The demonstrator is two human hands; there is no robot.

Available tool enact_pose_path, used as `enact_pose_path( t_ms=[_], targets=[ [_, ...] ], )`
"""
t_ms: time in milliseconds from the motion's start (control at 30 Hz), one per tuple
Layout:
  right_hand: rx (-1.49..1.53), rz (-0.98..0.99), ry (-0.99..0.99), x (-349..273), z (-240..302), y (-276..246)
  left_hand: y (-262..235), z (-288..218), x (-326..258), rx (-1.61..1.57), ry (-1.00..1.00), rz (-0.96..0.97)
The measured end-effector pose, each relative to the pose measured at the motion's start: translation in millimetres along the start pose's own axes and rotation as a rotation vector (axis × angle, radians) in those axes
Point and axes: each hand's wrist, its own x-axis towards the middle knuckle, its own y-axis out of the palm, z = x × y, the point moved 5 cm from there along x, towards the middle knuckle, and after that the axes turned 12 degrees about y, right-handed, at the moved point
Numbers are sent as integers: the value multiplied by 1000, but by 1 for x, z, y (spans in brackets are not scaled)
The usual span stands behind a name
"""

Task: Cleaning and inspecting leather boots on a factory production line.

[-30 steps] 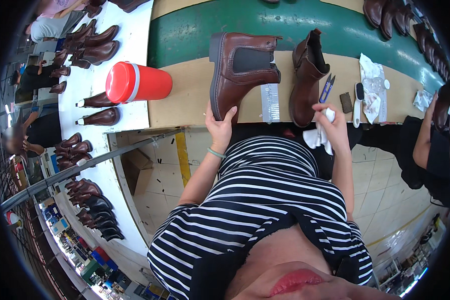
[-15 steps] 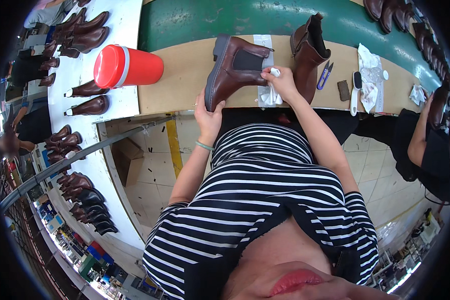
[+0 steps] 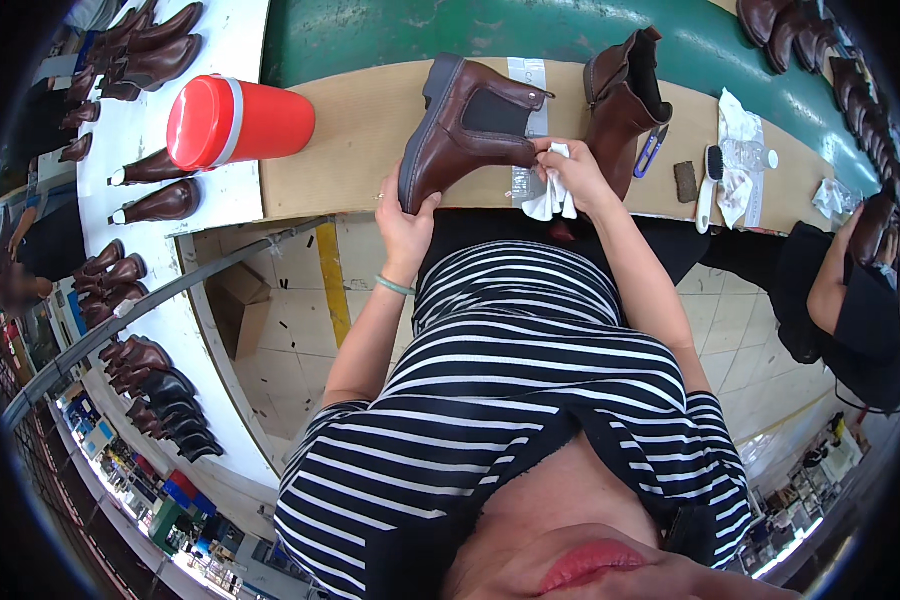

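Observation:
My left hand point(image 3: 406, 212) grips the toe of a brown ankle boot point(image 3: 462, 130), tilted with its sole to the left over the tan workbench point(image 3: 360, 130). My right hand point(image 3: 568, 172) presses a crumpled white cloth point(image 3: 552, 197) against the boot's heel side. A second brown boot point(image 3: 620, 100) stands upright just right of it, behind my right hand.
A red cylindrical container point(image 3: 232, 120) lies on the bench at left. Right of the boots lie blue snips point(image 3: 648, 152), a brush point(image 3: 708, 180), a dark block point(image 3: 686, 180) and white rags point(image 3: 738, 120). Another person's arm point(image 3: 838, 280) is at the right. Racks of boots point(image 3: 135, 350) stand at left.
My right hand moved from beside the upright boot onto the held boot with the cloth. The boot has tipped lower and closer to me.

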Motion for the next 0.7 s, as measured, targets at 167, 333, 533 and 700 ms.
enact_pose_path(
  t_ms=[167,333,533,700],
  targets=[
    [-308,-189,-8,3,16,14,0,-4,4,27,5,12],
    [-206,-74,-35,-2,7,0,-1,1,2,1,-18,2],
    [-818,-349,-645,-32,43,22,-1,-2,3,16,-20,31],
    [-1084,-443,-721,-24,40,30,0,-4,5,0,-2,41]
  ],
)
